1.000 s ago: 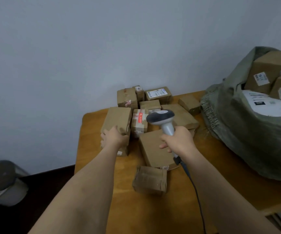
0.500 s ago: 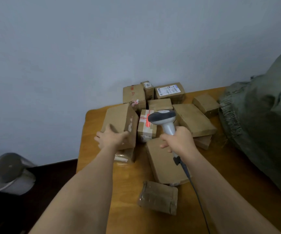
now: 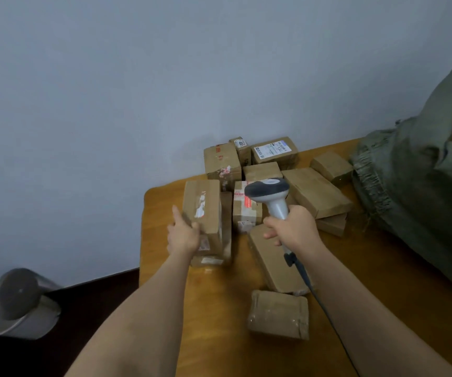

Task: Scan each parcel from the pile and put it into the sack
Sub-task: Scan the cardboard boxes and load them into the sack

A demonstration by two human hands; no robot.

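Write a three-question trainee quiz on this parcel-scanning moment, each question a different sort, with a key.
1. True or false: the right hand holds the scanner.
2. The left hand grips: A) the tilted box B) the sack C) the cable
3. Fill in: the sack lies at the table's ____ side.

Key: 1 true; 2 A; 3 right

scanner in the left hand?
No, the right hand grips the scanner by its handle, while the left hand holds a tilted parcel at the table's left edge.
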